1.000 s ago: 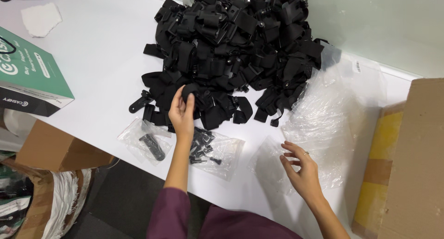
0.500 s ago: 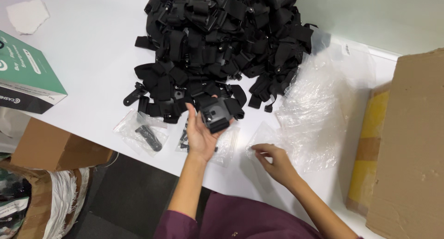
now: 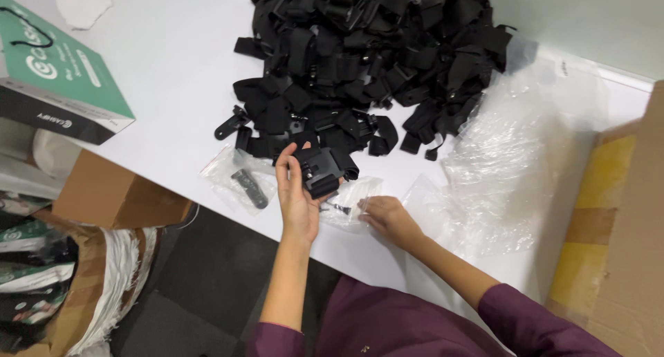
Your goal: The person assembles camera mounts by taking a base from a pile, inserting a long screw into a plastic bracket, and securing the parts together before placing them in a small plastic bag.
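Our left hand (image 3: 299,198) closes its grip around a black strap piece with a plastic buckle (image 3: 322,172), lifted just above the near edge of the white surface (image 3: 173,73). Our right hand (image 3: 389,217) presses a clear plastic bag (image 3: 349,199) flat there; we cannot tell whether its fingers pinch it. Behind, the heap of black straps (image 3: 373,60) is cut off at the top edge.

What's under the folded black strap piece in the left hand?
Beneath the folded black strap piece held by the left hand lies a small clear plastic bag on the white table; the right hand touches it. Its contents are mostly hidden.
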